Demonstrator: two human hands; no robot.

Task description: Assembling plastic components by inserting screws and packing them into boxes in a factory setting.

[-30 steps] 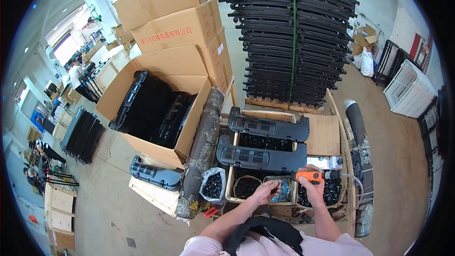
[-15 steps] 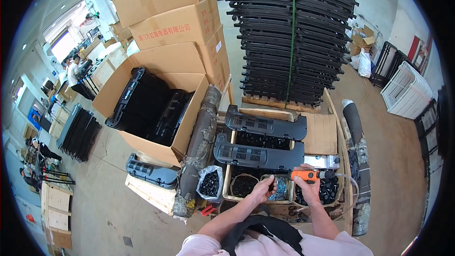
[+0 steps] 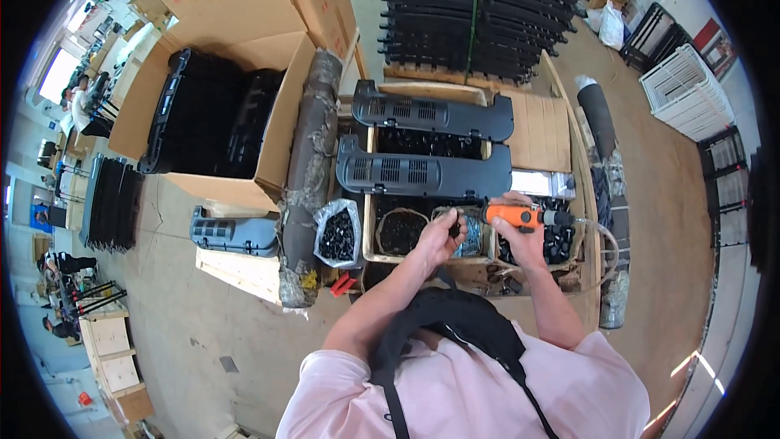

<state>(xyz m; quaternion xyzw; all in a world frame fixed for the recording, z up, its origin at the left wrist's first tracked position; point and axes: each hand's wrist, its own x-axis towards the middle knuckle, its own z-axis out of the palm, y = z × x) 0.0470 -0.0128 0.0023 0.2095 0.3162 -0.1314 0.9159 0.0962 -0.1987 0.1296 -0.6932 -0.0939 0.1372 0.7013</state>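
My right hand is wrapped round an orange and black air screwdriver, its nose pointing left and a clear hose coming off its right end. My left hand is closed near the tool's tip, thumb against fingers; whatever it pinches is too small to make out. Both hands hover over the wooden bins. Below them lie a bag of small dark parts, a bundle of bluish screws or wire-like pieces and black knob-like parts. Just beyond, a dark grey plastic cover lies across the bins.
A second grey cover rests farther back, and another sits at left. Near a wrapped roll are an open carton of black parts and a white bag of black pieces. Stacked black frames stand behind.
The view has tilted downward, so the bins and covers sit higher in the picture. The left hand stays closed by the tool's tip, and the right hand keeps hold of the screwdriver.
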